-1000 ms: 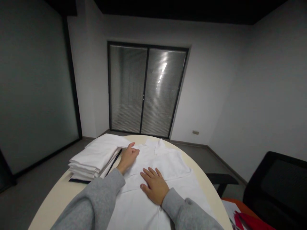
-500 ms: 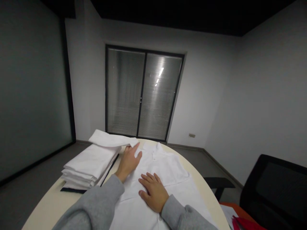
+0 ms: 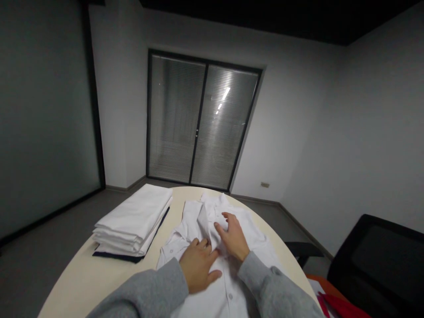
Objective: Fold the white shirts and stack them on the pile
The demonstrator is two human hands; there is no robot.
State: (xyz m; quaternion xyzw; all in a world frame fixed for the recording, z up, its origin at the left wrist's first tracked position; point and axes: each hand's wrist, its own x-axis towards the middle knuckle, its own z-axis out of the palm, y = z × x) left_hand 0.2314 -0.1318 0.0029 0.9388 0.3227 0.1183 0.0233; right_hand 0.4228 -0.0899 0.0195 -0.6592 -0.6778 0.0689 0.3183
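Observation:
A white button-up shirt (image 3: 217,291) lies on the round table, its collar at the far side and several buttons down the front. My left hand (image 3: 198,267) rests palm down on the shirt's left part, thumb stretched out; its fingertips press near a raised fold. Just right of it, my right hand (image 3: 233,236) is over the upper chest, thumb and fingers apart, the fingers slightly bent. Left of the shirt sits a stack of folded white garments (image 3: 135,216), with a dark navy layer at the bottom.
The pale round table (image 3: 76,282) curves away on both sides. At the right stands a black mesh chair (image 3: 374,260) with an armrest, and red cloth (image 3: 341,307) lies by it. Behind are a window with blinds (image 3: 202,123) and grey walls.
The shirt's left sleeve, which lay across the stack, is now folded inward on the shirt. My left hand has come back toward me; my right hand has moved farther up the shirt.

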